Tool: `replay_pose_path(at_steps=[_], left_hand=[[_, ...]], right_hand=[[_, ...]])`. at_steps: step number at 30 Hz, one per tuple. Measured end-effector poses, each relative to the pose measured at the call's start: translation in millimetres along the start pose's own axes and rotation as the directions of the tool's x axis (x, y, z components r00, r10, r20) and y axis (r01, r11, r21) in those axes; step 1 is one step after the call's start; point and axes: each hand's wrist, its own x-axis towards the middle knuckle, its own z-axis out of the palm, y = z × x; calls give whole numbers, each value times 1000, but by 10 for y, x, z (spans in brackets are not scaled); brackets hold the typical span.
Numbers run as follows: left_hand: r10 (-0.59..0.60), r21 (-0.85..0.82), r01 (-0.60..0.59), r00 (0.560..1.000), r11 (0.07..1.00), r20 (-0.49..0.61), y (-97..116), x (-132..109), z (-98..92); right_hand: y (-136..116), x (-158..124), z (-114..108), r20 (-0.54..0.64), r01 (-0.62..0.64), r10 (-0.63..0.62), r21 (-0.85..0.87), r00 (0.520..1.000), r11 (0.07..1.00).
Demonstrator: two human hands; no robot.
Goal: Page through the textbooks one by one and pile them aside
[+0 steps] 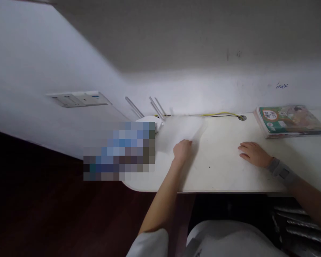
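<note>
My left hand (pixel 182 151) is closed, holding the near edge of a thin white sheet (pixel 176 130) above the left part of the white desk (pixel 219 178). Motion smears the sheet, so I cannot tell whether it is paper or cloth. Just beyond it, at the wall, stands a white router (pixel 149 119) with several upright antennas, partly covered. My right hand (pixel 255 154), a grey watch (pixel 282 172) on its wrist, lies on the desktop with fingers extended and nothing in them. The nearest thing to it is a stack of books (pixel 291 123) behind and to the right.
A yellow cable (pixel 219 114) and a black one run along the wall to a round desk hole (pixel 242 117). A wall socket (pixel 81 99) is at left. Pixel blocks hide something at the desk's left end. The desk's front corner is rounded.
</note>
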Motion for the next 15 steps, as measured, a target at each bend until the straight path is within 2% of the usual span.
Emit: replay_pose_path(at_steps=[4, 6, 8, 9, 10, 11, 12, 13, 15], left_hand=[[13, -134, -13, 1000, 991, 2, -10, -36, -188], [47, -205, -44, 999, 978, 9, 86, -81, -236], [124, -451, -107, 992, 886, 8, 296, -186, -233], [174, -642, -138, 985, 754, -8, 439, -268, -222], [230, -838, -161, 972, 522, -44, 596, -369, -215], [274, -946, -160, 958, 283, -80, 755, -487, -220], [282, -985, -148, 952, 92, -117, 905, -615, -243], [274, -989, -140, 950, -48, -148, 1030, -747, -285], [244, -969, -120, 955, -214, -172, 1173, -982, -422]], right_hand=[[-126, -11, 18, -30, -39, 40, 48, 999, 998], [-222, -11, 68, -73, -56, 67, 132, 995, 990], [-391, -4, 132, -139, -95, 131, 240, 982, 966], [-507, -1, 162, -176, -121, 178, 294, 968, 948], [-641, -2, 189, -213, -148, 232, 347, 949, 926], [-786, -5, 209, -253, -173, 290, 400, 923, 900], [-930, -11, 220, -294, -191, 346, 448, 891, 873], [-1064, -19, 220, -339, -208, 405, 491, 849, 846], [-1250, -38, 176, -434, -230, 509, 549, 743, 804]])
